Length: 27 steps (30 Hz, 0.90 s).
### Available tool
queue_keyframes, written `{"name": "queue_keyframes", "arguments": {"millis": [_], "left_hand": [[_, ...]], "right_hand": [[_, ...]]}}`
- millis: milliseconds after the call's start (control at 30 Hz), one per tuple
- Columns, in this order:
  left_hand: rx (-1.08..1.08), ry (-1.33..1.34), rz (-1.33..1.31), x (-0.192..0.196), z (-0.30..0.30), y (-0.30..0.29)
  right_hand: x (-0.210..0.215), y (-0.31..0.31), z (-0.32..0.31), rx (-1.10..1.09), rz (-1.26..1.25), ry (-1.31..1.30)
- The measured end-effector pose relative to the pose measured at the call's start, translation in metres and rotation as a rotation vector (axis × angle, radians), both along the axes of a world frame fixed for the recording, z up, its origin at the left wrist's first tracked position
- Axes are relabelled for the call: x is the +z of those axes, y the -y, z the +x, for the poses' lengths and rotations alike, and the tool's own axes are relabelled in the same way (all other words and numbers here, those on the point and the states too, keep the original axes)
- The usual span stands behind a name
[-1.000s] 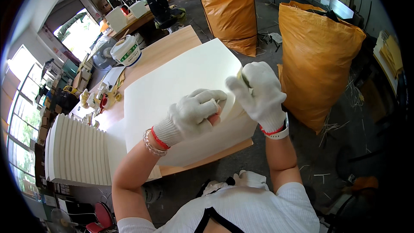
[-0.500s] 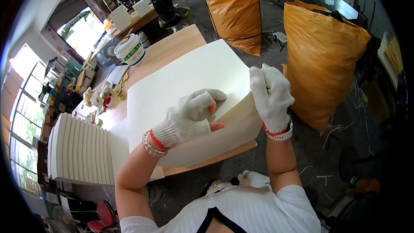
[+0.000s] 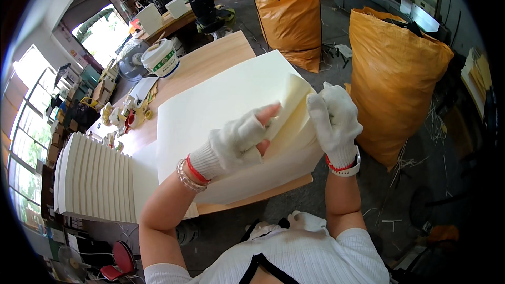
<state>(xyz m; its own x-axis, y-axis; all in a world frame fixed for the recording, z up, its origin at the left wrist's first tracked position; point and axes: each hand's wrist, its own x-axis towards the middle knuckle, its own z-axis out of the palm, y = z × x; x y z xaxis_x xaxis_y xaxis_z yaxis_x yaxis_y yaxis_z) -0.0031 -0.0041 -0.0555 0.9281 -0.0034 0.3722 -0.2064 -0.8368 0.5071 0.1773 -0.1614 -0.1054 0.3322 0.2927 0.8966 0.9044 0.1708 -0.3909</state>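
The left hand [image 3: 236,139] — in a white fingerless glove — pinches the lifted corner of the top cream sheet [image 3: 288,106] between bare fingertips, while the gloved right hand [image 3: 334,118] grips the same curl from its right side. The sheet belongs to a thick paper stack [image 3: 221,105] on the wooden table [image 3: 210,60] — a fanned pile of paper bundles [image 3: 94,179] lies at its left.

Two orange sacks [image 3: 288,16], two gloved hands [image 3: 239,139], perhaps one bucket [image 3: 160,58]
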Motion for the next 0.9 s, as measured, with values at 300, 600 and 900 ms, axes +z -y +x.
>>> {"name": "queue_keyframes", "arguments": {"millis": [300, 600, 900], "left_hand": [[-0.009, -0.081, -0.006, -0.002, 0.005, -0.003], [-0.092, -0.055, 0.102, -0.003, 0.009, -0.010], [-0.067, 0.046, -0.010, -0.007, 0.010, -0.001]], "right_hand": [[-0.004, -0.008, 0.001, -0.188, 0.101, 0.275], [0.005, 0.000, -0.003, 0.009, -0.036, 0.055], [0.001, -0.007, -0.002, -0.071, 0.063, 0.145]]}}
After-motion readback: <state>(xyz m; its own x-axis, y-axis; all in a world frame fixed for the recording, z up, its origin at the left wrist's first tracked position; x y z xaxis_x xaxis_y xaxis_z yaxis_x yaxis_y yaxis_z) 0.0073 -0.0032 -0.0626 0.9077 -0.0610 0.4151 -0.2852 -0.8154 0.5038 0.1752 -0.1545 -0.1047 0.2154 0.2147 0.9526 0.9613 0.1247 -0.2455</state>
